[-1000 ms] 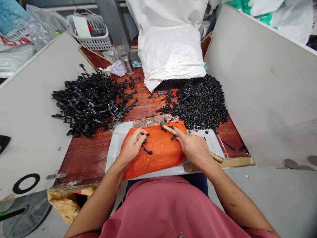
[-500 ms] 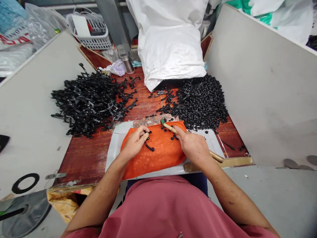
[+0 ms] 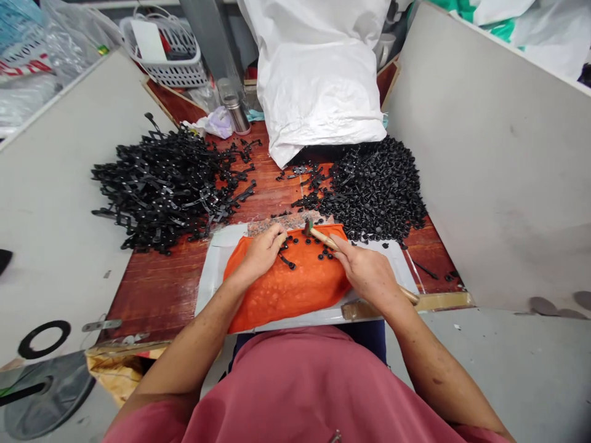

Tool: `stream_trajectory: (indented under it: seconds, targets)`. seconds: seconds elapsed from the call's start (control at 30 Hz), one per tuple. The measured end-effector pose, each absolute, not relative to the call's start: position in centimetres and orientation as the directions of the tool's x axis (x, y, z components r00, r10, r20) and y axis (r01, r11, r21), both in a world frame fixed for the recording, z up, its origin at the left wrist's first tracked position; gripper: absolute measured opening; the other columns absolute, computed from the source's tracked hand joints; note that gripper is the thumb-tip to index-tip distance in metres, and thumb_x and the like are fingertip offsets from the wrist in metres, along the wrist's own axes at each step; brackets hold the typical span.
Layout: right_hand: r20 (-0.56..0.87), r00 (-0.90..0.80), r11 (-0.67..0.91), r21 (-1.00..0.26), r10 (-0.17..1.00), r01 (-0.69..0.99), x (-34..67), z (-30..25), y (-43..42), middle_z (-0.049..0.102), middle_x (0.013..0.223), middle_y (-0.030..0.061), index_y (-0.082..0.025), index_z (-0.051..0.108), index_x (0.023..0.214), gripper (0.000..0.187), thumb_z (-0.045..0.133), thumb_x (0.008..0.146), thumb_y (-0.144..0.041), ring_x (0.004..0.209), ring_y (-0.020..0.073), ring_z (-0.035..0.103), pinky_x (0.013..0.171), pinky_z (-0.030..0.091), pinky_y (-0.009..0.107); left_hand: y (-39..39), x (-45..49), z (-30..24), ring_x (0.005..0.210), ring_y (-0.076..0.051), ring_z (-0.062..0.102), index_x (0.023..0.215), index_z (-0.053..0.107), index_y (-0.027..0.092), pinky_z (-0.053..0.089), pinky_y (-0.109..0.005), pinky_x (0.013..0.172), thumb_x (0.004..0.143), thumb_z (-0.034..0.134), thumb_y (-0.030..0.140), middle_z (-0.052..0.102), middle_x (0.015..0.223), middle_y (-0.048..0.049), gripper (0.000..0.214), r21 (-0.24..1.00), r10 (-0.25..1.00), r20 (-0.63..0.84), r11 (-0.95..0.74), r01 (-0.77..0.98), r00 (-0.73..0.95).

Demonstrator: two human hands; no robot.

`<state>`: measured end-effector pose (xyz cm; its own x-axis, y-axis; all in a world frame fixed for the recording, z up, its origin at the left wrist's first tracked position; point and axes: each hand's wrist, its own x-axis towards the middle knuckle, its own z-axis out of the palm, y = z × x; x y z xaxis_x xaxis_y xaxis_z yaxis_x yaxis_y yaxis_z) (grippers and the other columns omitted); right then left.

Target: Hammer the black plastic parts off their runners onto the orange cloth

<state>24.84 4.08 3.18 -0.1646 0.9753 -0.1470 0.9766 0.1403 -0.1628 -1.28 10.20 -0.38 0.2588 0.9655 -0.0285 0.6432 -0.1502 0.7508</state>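
Note:
An orange cloth (image 3: 295, 289) lies on a white board (image 3: 210, 277) in front of me. My left hand (image 3: 261, 253) rests on the cloth's far left part, its fingers pinched on a small black strap piece (image 3: 287, 263). Closed round a wooden-handled hammer (image 3: 323, 238), my right hand (image 3: 367, 274) keeps the hammer head at the cloth's far edge. Several small black studs (image 3: 309, 246) lie loose on the cloth between my hands.
A heap of black strap parts (image 3: 161, 184) lies at the left on the red wooden table (image 3: 157, 289); a heap of black studs (image 3: 376, 191) at the right. A white sack (image 3: 318, 80) stands behind. Grey panels (image 3: 484, 160) wall both sides. A basket (image 3: 170, 55) and a metal flask (image 3: 237, 114) sit far back.
My left hand has slid forward and right with the black strap piece, toward the cloth's far edge. The hammer head has shifted slightly right. The view has tipped a little.

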Motion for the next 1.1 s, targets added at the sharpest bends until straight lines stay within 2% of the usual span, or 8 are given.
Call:
stream_trajectory:
  seconds: [0.13, 0.27, 0.5, 0.7, 0.83, 0.97, 1.03, 1.1]
  targets:
    - [-0.088, -0.147, 0.120, -0.253, 0.985, 0.960, 26.4, 2.7, 1.6, 0.081, 0.105, 0.0041, -0.035, 0.045, 0.157, 0.050, 0.042, 0.107, -0.034, 0.084, 0.0216, 0.075, 0.071, 0.052, 0.030, 10.5, -0.6, -0.6, 0.076, -0.016, 0.055, 0.087, 0.051, 0.023, 0.038, -0.027, 0.074, 0.100, 0.041, 0.034, 0.059, 0.080, 0.0014, 0.019, 0.734, 0.970, -0.010, -0.158, 0.660, 0.243]
    - [-0.102, -0.148, 0.103, -0.354, 0.984, 0.929, 27.1, 2.0, -1.0, 0.080, 0.111, 0.0029, -0.038, 0.046, 0.157, 0.049, 0.042, 0.108, -0.034, 0.090, 0.0219, 0.077, 0.075, 0.055, 0.031, 10.7, -0.1, -0.5, 0.079, -0.018, 0.059, 0.087, 0.053, 0.023, 0.040, -0.028, 0.075, 0.100, 0.043, 0.031, 0.063, 0.083, 0.0000, 0.018, 0.701, 0.966, -0.034, -0.159, 0.695, 0.255]
    - [-0.139, -0.137, 0.070, -0.401, 0.981, 0.913, 27.3, 1.6, -2.2, 0.080, 0.111, 0.0015, -0.039, 0.044, 0.157, 0.050, 0.044, 0.107, -0.032, 0.088, 0.0217, 0.077, 0.071, 0.054, 0.030, 10.4, 0.3, -0.6, 0.079, -0.021, 0.062, 0.094, 0.056, 0.024, 0.039, -0.029, 0.074, 0.102, 0.043, 0.028, 0.066, 0.083, -0.0024, 0.016, 0.567, 0.967, -0.059, -0.171, 0.806, 0.247]
    - [-0.111, -0.150, 0.101, -0.362, 0.982, 0.927, 26.5, 2.3, -0.9, 0.080, 0.111, 0.0028, -0.036, 0.045, 0.157, 0.051, 0.045, 0.107, -0.031, 0.087, 0.0209, 0.076, 0.073, 0.054, 0.029, 10.1, 0.3, -1.3, 0.087, -0.025, 0.067, 0.101, 0.055, 0.024, 0.040, -0.031, 0.076, 0.105, 0.039, 0.030, 0.069, 0.088, -0.0057, 0.017, 0.469, 0.965, -0.081, -0.183, 0.864, 0.248]
    - [-0.028, -0.177, 0.155, -0.362, 0.984, 0.919, 25.4, 2.7, 0.0, 0.079, 0.112, 0.0054, -0.031, 0.046, 0.157, 0.051, 0.044, 0.106, -0.030, 0.085, 0.0201, 0.075, 0.074, 0.055, 0.029, 9.9, 0.5, -1.4, 0.084, -0.025, 0.069, 0.105, 0.055, 0.024, 0.039, -0.030, 0.073, 0.106, 0.036, 0.033, 0.070, 0.087, -0.0068, 0.020, 0.401, 0.970, -0.101, -0.165, 0.901, 0.222]
    - [0.072, -0.175, 0.189, -0.404, 0.982, 0.895, 23.9, 3.1, 0.8, 0.076, 0.120, 0.0057, -0.031, 0.038, 0.162, 0.053, 0.037, 0.109, -0.032, 0.091, 0.0178, 0.073, 0.080, 0.056, 0.027, 9.5, 1.0, -1.0, 0.079, -0.025, 0.070, 0.114, 0.053, 0.024, 0.038, -0.030, 0.069, 0.107, 0.032, 0.035, 0.071, 0.085, -0.0073, 0.025, 0.307, 0.977, -0.150, -0.100, 0.946, 0.152]
    - [0.056, -0.181, 0.189, -0.374, 0.982, 0.908, 23.1, 2.9, 1.3, 0.076, 0.120, 0.0063, -0.031, 0.035, 0.163, 0.054, 0.035, 0.109, -0.032, 0.092, 0.0174, 0.073, 0.082, 0.056, 0.027, 9.4, 1.3, -0.7, 0.078, -0.026, 0.070, 0.119, 0.053, 0.023, 0.038, -0.030, 0.069, 0.107, 0.030, 0.036, 0.072, 0.085, -0.0083, 0.028, 0.286, 0.978, -0.165, -0.076, 0.955, 0.127]
    - [-0.027, -0.201, 0.184, -0.301, 0.979, 0.936, 22.5, 2.5, 1.8, 0.077, 0.112, 0.0065, -0.032, 0.035, 0.164, 0.055, 0.037, 0.109, -0.032, 0.086, 0.0177, 0.073, 0.079, 0.056, 0.027, 9.4, 1.5, -0.6, 0.076, -0.027, 0.070, 0.120, 0.053, 0.022, 0.038, -0.031, 0.068, 0.107, 0.029, 0.035, 0.073, 0.083, -0.0097, 0.030, 0.270, 0.978, -0.180, -0.057, 0.961, 0.109]
